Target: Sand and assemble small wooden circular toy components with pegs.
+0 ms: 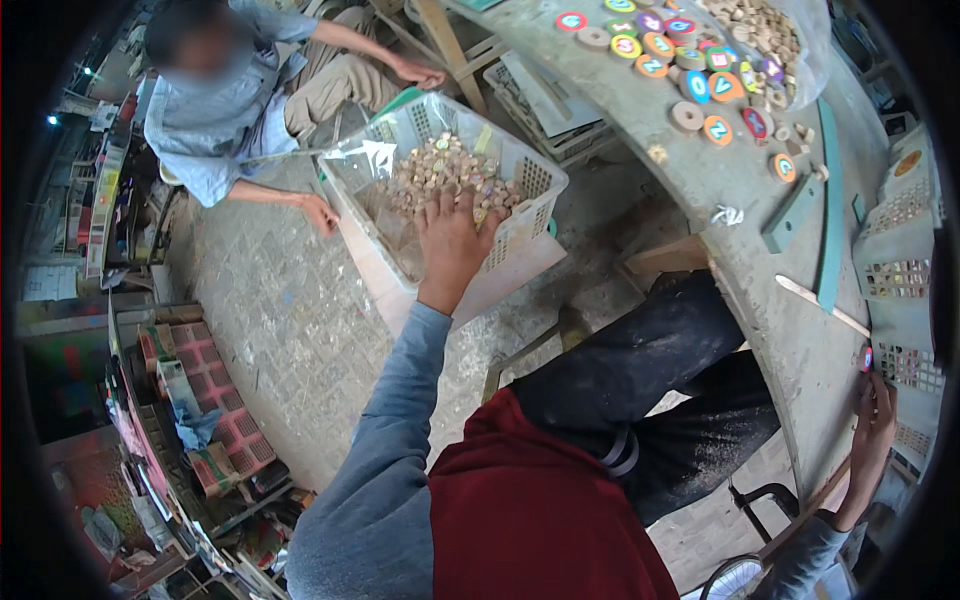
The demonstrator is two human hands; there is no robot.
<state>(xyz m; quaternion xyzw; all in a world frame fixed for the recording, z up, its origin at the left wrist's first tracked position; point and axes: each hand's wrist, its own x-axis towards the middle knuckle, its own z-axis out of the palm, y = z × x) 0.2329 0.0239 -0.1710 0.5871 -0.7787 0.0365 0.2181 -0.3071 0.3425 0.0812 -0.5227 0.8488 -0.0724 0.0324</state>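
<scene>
My left hand (455, 240) reaches over a white plastic basket (548, 185), its fingers spread above a heap of small wooden pieces (450, 165). Clear plastic film lines this basket. At the far right, my right hand (874, 425) is beside the table's edge, close to a white perforated crate (905, 280). A small round disc, red and blue (866, 358), shows at its fingertips, which look closed on it. Painted wooden discs with coloured faces (718, 130) lie scattered on the grey table (730, 195), some beside plain wooden rings (686, 117).
A co-worker (225, 110) sits at the upper left, one hand near the basket. A clear bag of wooden pieces (765, 40) is on the table, with a green strip (828, 205), a green block (792, 215) and a stick (820, 303). Pink crates (215, 385) stand at left.
</scene>
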